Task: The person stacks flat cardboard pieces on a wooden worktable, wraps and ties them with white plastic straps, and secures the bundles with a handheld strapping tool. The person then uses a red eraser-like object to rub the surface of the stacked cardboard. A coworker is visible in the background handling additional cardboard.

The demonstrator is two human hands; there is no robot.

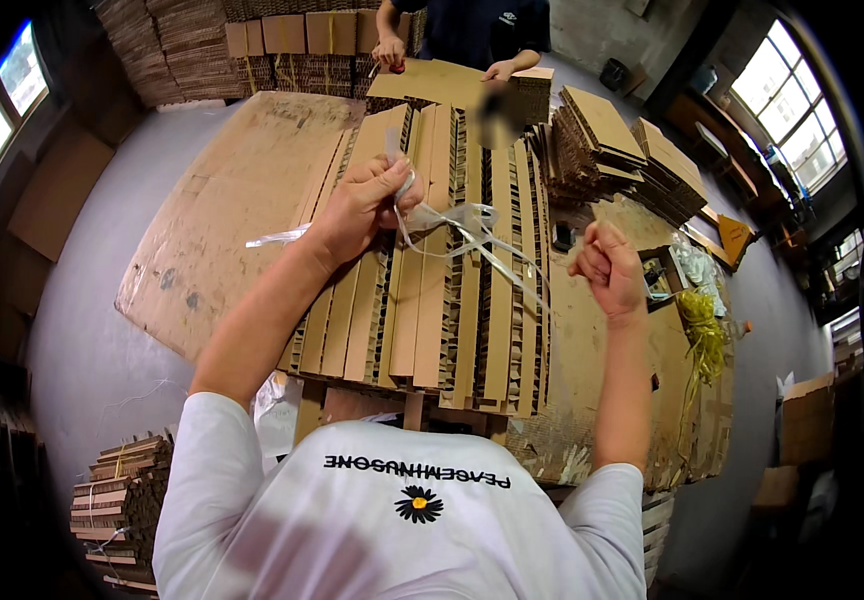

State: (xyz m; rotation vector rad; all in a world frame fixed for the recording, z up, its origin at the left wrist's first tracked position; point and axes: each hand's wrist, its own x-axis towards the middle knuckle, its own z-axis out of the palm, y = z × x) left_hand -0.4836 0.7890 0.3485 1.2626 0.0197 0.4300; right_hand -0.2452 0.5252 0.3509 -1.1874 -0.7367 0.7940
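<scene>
Long brown cardboard strips with honeycomb edges lie side by side in a bundle on the table before me. My left hand is closed over the bundle, gripping a whitish plastic strap. A strap end sticks up above its fingers, another piece pokes out to its left, and loose loops cross at the bundle's middle. To the right of the bundle, my right hand is raised with its fingers curled in. Whether anything is inside that hand cannot be made out.
Across the table stands a person in dark clothes, one hand holding a small red thing. Cardboard stacks stand at the far right. Yellow strapping hangs by the table's right edge. Another tied bundle stands at lower left.
</scene>
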